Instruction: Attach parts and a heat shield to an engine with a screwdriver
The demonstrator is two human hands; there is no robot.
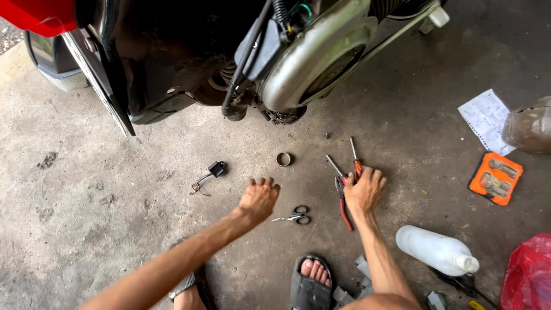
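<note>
Sandalled foot (310,282) sits bottom centre; right hand (363,191) grips red-handled tools (346,198) mid-frame, left hand (258,199) hovers open. Orange rectangular package (495,178) and white printed sheet (487,119) lie right.

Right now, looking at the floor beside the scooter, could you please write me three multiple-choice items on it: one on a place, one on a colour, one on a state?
1. Where do the scissors lie?
A. Between the two hands
B. On the paper sheet
C. Under the rear wheel

2. What colour is the flat package at the right?
A. Blue
B. Orange
C. Green

3. How is the left hand?
A. Closed around the metal ring
B. Gripping the scissors
C. Empty, hovering over the concrete floor

Answers:
1. A: the scissors lie on the floor between the left hand and the right hand.
2. B: its card is orange, beside the paper sheet.
3. C: its fingers curl over bare floor, apart from the metal ring, while the right hand rests on the red-handled tools.
</note>
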